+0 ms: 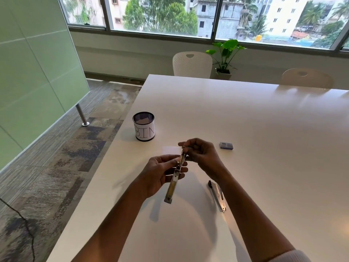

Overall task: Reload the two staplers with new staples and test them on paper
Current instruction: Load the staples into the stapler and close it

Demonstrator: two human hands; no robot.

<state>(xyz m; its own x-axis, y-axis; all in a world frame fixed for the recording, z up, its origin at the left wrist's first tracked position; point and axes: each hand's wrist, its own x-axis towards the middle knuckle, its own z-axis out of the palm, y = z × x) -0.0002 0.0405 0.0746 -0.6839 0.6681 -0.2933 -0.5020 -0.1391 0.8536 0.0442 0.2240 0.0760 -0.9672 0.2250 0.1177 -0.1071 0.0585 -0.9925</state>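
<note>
My left hand (160,173) holds a metal stapler (174,183) swung open, one end pointing down toward me and the other up at my right hand. My right hand (203,154) pinches a thin strip of staples (187,147) at the stapler's upper end. A second metal stapler (217,195) lies flat on the white table (264,129), just right of my right forearm. A small white slip of paper (170,150) lies on the table behind my hands. A small grey-blue staple box (226,145) sits to the right of my right hand.
A black mesh cup labelled BIN (144,128), with paper scraps inside, stands near the table's left edge. Two white chairs (192,64) and a potted plant (224,57) are beyond the far edge. A green glass partition (34,72) stands on the left over carpet.
</note>
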